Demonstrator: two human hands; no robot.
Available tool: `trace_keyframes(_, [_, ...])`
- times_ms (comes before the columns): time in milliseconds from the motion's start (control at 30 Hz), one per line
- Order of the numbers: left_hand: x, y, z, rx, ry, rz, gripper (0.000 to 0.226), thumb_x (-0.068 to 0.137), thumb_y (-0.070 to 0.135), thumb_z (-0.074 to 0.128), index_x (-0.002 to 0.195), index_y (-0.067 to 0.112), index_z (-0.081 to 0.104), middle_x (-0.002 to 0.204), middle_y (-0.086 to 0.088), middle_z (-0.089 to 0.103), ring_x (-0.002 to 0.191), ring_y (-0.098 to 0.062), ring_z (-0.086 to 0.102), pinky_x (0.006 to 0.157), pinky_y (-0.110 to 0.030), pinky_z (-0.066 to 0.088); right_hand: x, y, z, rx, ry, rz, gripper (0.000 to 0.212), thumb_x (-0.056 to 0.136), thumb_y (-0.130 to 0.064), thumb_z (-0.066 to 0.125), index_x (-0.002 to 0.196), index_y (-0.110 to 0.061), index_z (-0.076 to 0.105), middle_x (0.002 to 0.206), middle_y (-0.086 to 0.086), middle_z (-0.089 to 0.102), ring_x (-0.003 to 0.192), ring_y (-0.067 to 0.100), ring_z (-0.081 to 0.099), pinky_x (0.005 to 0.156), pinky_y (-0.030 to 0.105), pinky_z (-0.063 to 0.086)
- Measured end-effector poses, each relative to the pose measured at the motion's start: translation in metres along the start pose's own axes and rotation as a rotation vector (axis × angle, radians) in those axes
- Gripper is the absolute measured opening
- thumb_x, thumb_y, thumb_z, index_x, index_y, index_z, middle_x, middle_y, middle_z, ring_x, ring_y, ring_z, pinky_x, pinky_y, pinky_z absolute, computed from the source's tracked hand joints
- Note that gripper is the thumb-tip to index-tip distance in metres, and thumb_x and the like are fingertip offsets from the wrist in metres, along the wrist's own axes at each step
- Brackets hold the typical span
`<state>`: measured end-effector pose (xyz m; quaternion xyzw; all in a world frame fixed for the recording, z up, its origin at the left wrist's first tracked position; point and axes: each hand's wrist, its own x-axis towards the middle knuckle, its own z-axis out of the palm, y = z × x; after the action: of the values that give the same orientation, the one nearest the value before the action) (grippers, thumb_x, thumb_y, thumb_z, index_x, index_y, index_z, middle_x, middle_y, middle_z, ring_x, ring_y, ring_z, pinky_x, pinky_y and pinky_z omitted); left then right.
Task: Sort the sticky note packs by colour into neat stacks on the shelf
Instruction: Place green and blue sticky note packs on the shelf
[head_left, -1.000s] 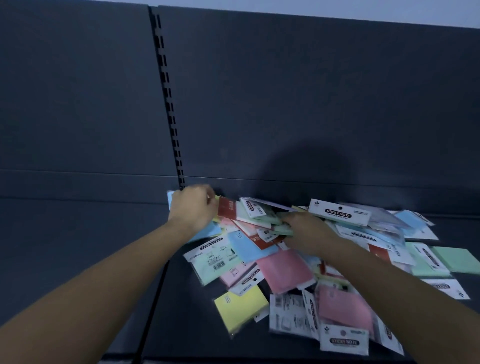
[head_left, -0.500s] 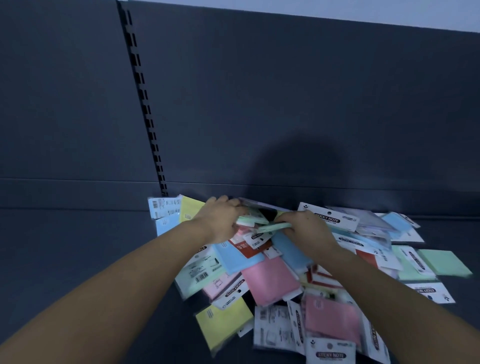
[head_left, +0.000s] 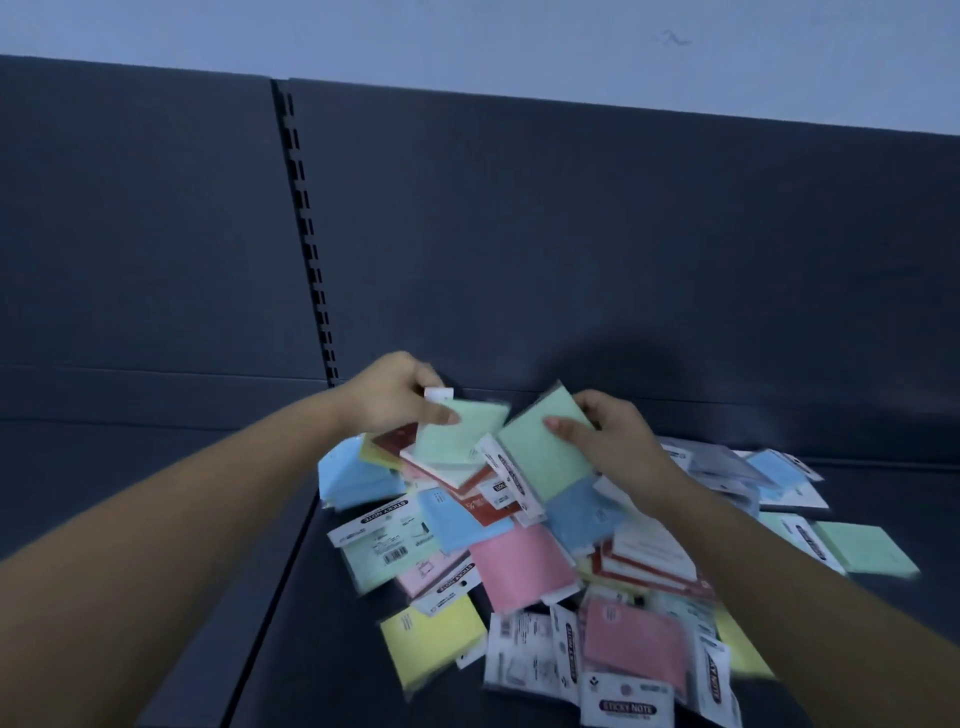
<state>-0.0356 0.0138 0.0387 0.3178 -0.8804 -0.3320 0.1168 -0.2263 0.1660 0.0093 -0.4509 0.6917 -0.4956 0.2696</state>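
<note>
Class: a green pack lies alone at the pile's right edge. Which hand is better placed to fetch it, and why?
Right hand, probably: it is nearer the loose green pack. The left hand, at the left of the pile, would have to cross the right arm. Both hold green packs.

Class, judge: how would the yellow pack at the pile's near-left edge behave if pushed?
The yellow pack probably slides, not rolls: it lies flat on the shelf. Likely light and slightly bendy, since it looks thin.
</note>
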Motion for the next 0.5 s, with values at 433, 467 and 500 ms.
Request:
trace_keyframes(433, [-0.091, -0.039, -0.04, -0.877, 0.356, -0.575, 0.032, 0.088, 0.008, 0.061, 0.116, -0.005, 0.057, 0.106, -0.019, 0.067, 0.078, -0.025, 0.064, 0.064, -0.033, 0.055, 0.003, -0.043, 0.086, 0.645, -0.203, 0.299, 0.03, 0.083, -0.005, 0.063, 0.11, -0.013, 0.055, 0.102, 0.015, 0.065, 0.086, 0.031, 0.065, 0.066, 0.039, 0.053])
trace_keyframes(467, [-0.103, -0.046, -0.045, -0.909, 0.337, -0.585, 0.033, 0.086, 0.003, 0.062, 0.117, -0.007, 0.056, 0.11, -0.02, 0.066, 0.08, -0.025, 0.065, 0.066, -0.033, 0.055, 0.0, -0.049, 0.099, 0.649, -0.225, 0.301, 0.03, 0.083, -0.003, 0.063, 0.11, -0.011, 0.054, 0.102, 0.017, 0.066, 0.085, 0.031, 0.065, 0.064, 0.04, 0.053])
trace_keyframes(500, [-0.115, -0.053, -0.052, -0.936, 0.313, -0.582, 0.033, 0.084, -0.002, 0.061, 0.116, -0.007, 0.056, 0.111, -0.02, 0.065, 0.08, -0.024, 0.066, 0.065, -0.031, 0.057, -0.003, -0.054, 0.113, 0.656, -0.245, 0.308, 0.028, 0.082, -0.002, 0.063, 0.108, -0.007, 0.054, 0.097, 0.018, 0.068, 0.082, 0.031, 0.066, 0.062, 0.039, 0.054])
